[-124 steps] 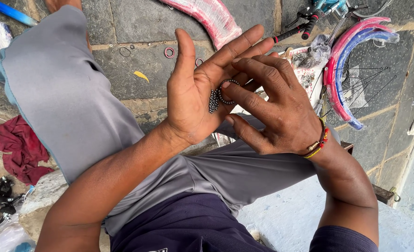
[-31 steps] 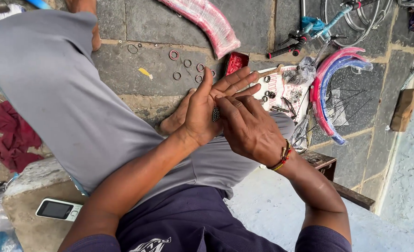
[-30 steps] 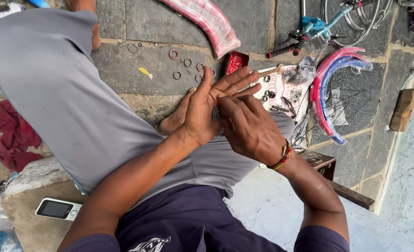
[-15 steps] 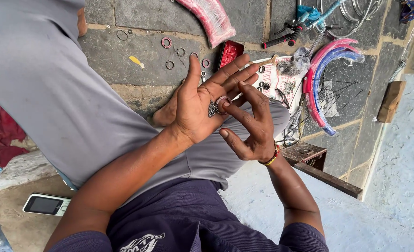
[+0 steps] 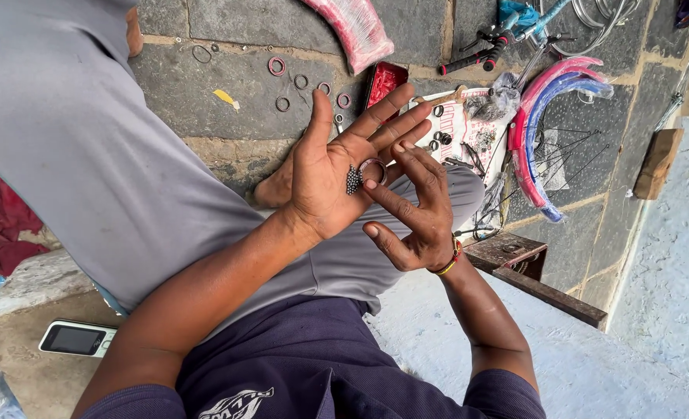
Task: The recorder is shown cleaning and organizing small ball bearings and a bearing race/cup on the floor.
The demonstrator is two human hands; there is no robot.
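Since half a second ago my right hand [image 5: 414, 213] has spread a little, fingertip on the one ring [image 5: 373, 171] in my left hand [image 5: 337, 174], which lies flat, palm open. One cluster of steel balls [image 5: 353, 180] touches it. The ring lies flat, showing no long axis.

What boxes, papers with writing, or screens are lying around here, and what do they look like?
Phone: flat on the stone ledge at lower left, a white-edged rectangle with a dark screen.
Printed sheet: on the paving beyond the hands, white with red print, small metal parts lying on it.
Red tin: open, rectangular, beside the sheet.
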